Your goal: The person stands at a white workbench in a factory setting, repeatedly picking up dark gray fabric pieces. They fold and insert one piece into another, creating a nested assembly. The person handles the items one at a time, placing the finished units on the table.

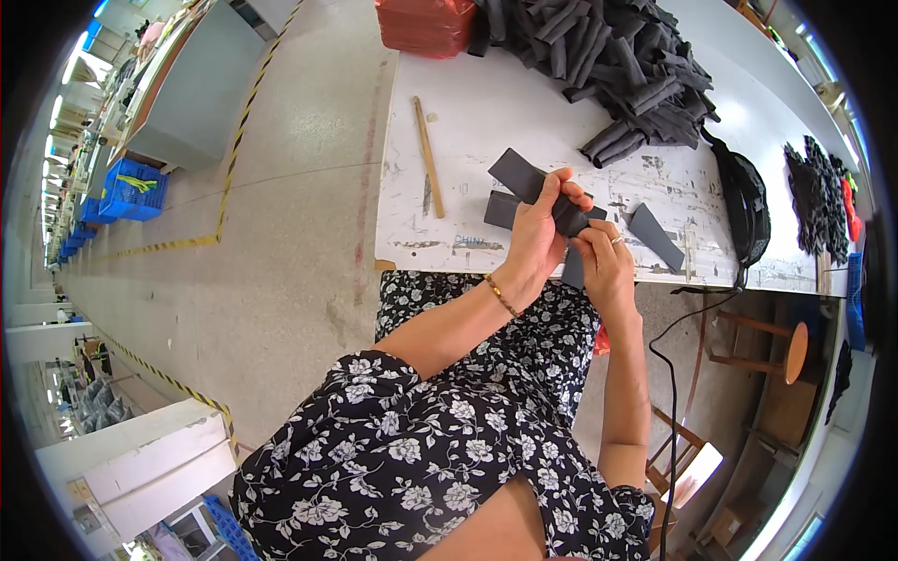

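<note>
A dark grey fabric strip (517, 176) is held above the near edge of the white table (402, 224). My left hand (537, 238) has its fingers wrapped round the strip, and one end sticks out toward the upper left. At its lower right part, my right hand (608, 269) pinches the cloth between thumb and fingers, partly hiding it. A similar grey piece (501, 209) lies just left of my left hand. Another flat piece (658, 237) rests to the right of my right hand. Below the hands, one more grey piece (572, 269) shows at the table edge.
A heap of dark grey fabric pieces (617, 65) covers the table's far side, beside a red plastic bag (426, 26). A wooden stick (428, 159) lies at left. At right are a black bag (745, 201), a hanging black cable (672, 393) and a wooden stool (795, 353).
</note>
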The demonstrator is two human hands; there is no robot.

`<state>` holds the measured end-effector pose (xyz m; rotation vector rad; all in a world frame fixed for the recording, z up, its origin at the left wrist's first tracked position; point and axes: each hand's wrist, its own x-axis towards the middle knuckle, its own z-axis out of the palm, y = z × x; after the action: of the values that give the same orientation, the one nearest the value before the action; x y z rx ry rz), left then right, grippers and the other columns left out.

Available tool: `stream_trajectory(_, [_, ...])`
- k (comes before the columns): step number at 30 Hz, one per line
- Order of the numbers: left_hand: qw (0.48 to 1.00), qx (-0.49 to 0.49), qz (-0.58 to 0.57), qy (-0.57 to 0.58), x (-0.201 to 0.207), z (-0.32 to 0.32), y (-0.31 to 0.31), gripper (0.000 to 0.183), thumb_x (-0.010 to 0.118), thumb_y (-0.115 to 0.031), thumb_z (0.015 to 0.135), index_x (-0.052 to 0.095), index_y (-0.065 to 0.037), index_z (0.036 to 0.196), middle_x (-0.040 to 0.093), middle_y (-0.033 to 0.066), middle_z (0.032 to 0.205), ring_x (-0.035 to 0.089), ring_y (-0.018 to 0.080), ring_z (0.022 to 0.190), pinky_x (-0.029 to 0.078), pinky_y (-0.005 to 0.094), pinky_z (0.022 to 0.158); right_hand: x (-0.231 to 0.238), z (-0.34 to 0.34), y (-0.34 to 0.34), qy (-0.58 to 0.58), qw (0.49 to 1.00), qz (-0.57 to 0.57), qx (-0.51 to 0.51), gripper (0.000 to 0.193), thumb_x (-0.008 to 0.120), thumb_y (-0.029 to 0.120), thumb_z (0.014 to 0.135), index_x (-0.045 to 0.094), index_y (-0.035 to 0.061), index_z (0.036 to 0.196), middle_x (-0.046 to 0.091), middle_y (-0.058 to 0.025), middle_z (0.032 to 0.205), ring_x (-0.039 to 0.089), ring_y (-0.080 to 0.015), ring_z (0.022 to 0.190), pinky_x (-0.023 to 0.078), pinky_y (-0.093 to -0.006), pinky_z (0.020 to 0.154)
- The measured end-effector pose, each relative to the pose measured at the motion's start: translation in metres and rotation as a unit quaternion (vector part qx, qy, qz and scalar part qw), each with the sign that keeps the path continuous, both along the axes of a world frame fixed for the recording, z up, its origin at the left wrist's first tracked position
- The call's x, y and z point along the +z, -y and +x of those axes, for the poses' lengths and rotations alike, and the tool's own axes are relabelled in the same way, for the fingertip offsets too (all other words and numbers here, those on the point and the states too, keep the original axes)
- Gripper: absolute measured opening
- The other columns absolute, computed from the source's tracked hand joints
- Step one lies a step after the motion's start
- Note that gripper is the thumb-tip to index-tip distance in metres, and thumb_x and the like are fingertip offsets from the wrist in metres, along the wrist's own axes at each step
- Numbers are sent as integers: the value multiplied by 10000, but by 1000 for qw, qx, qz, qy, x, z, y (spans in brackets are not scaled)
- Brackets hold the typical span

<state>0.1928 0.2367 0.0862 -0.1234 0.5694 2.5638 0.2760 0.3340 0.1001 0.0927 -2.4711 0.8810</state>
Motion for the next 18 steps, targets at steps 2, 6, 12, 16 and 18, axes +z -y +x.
stream_trajectory(2, [1000,-7,1,5,-1,0,1,298,517,-286,1017,562,-12,1127,617,41,846,617,174,801,529,304,750,-1,1,0,11,1000,-4,-4,122,671,-23,827,592,-3,917,612,-148,962,621,-333,795,508,-407,672])
stream_trajectory(6, [1000,-15,-15,6,-1,-1,2,304,495,-284,1024,571,-16,1147,626,37,862,616,199,822,517,346,796,1,6,4,67,989,-128,-35,138,699,-5,825,607,-16,927,617,-119,959,627,-225,784,506,-332,667])
stream_trajectory(12, [998,30,-26,-55,5,-16,8,369,489,-297,1024,530,29,1191,666,127,985,647,237,894,530,382,877,-8,15,9,66,861,-488,-126,169,664,167,928,641,1,953,622,-28,959,573,-87,823,488,-248,740])
stream_trajectory(16, [992,-32,-70,-104,17,-10,6,458,528,-360,998,519,29,1240,664,142,1089,645,251,983,516,400,931,-5,-14,13,74,806,-580,-97,227,660,212,941,656,-15,925,631,9,815,557,-71,719,463,-231,658])
stream_trajectory(18, [990,-17,-79,-113,10,-21,18,487,576,-361,971,495,-7,1297,652,175,1142,588,284,1162,506,436,970,6,-11,19,46,906,-383,-174,146,674,141,919,659,-3,903,624,4,747,555,-85,679,456,-255,624])
